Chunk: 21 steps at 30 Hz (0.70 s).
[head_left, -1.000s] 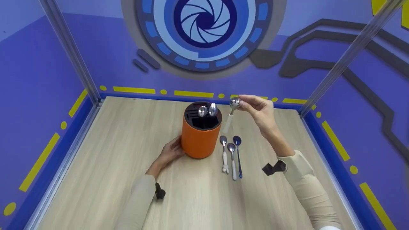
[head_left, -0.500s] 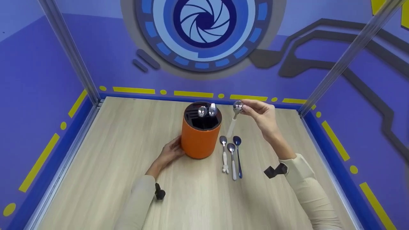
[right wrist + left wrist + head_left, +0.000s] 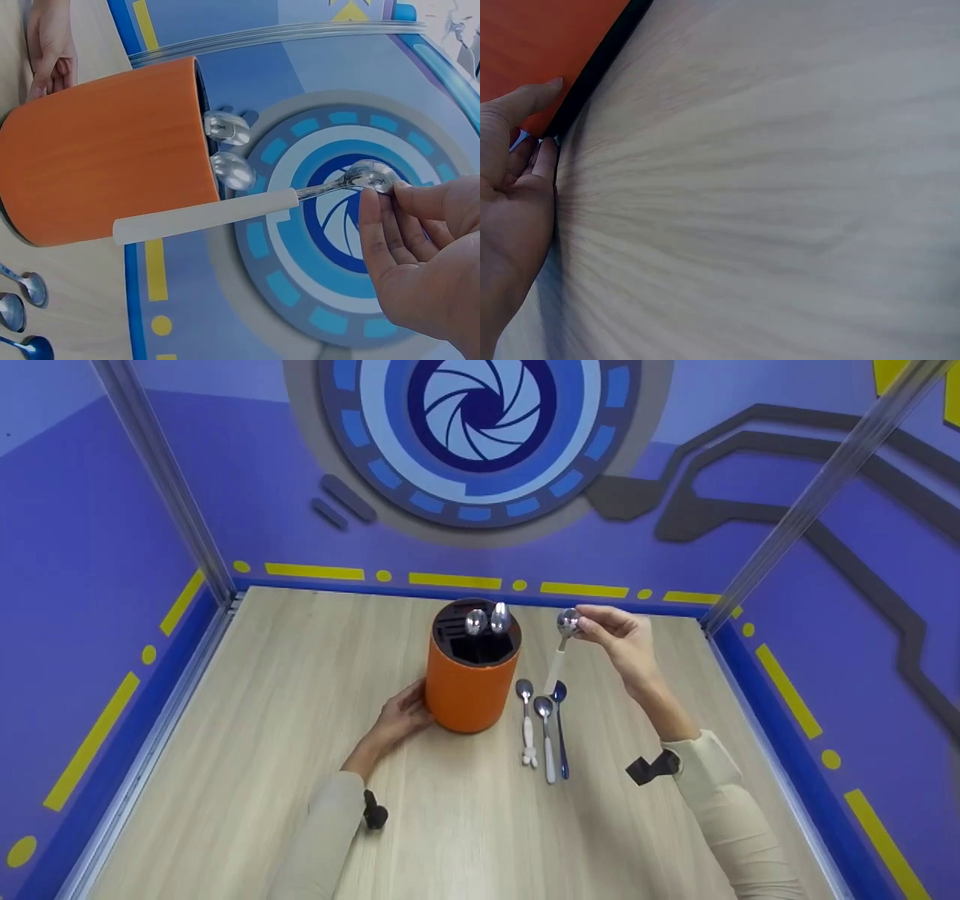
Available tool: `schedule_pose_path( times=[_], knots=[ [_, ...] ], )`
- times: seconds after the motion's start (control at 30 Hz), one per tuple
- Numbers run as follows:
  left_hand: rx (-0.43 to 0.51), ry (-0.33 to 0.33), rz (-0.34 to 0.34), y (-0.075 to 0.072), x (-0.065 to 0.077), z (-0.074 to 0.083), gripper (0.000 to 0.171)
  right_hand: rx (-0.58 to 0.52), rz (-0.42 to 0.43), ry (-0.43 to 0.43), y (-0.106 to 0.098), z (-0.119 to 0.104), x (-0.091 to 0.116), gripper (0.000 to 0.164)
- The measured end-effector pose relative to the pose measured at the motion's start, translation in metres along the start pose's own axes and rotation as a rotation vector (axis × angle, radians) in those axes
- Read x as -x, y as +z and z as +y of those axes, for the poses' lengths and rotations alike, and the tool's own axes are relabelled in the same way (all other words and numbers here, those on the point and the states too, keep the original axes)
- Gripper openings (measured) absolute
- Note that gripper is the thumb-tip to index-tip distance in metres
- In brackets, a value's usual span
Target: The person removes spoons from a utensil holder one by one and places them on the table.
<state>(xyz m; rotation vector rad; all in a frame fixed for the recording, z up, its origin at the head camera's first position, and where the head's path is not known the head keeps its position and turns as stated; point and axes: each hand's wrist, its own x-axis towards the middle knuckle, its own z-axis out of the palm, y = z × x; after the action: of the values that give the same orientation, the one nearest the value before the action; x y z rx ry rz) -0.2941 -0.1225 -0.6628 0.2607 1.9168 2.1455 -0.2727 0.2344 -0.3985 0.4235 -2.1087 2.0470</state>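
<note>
while the left hand (image 3: 401, 716) and the orange holder (image 3: 469, 690) have stayed put over the past second, the right hand (image 3: 619, 641) has drawn back toward the wearer and a little rightward, taking the raised spoon (image 3: 557, 664) with it. its handle end now crosses the bowl of the blue spoon (image 3: 562, 739) in the head view (whether they touch, i cannot tell). for the work in hand, i judge this puts the raised spoon farther from the holder's openings, so it remains a spoon outside the holder, to the holder's right.

the right hand pinches it by the bowl, thumb and fingertips closed on the metal, handle hanging down. the left hand is loosely extended, its thumb lying along the holder's lower wall.

only the right wrist view shows the whole of the white handle unobscured, and how the fingers meet the bowl. the left wrist view alone shows that thumb on the orange wall near the dark base edge; the head view hides it. the head view, in turn, gives the holder's dark top, with two spoon bowls (image 3: 476, 622) sticking up, and the full length of the three loose spoons.
</note>
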Motion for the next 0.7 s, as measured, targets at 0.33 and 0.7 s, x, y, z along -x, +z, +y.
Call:
schedule_pose_path(
  times=[0.33,0.7],
  knots=[
    [0.000,-0.001,-0.008,-0.001,0.001,0.001,0.080,-0.009,-0.009,0.041,-0.014,0.019,0.002,0.027],
    [-0.016,-0.023,0.013,0.002,0.003,0.004,0.080,0.090,-0.031,0.123,-0.028,0.033,0.008,0.031]
  ],
)
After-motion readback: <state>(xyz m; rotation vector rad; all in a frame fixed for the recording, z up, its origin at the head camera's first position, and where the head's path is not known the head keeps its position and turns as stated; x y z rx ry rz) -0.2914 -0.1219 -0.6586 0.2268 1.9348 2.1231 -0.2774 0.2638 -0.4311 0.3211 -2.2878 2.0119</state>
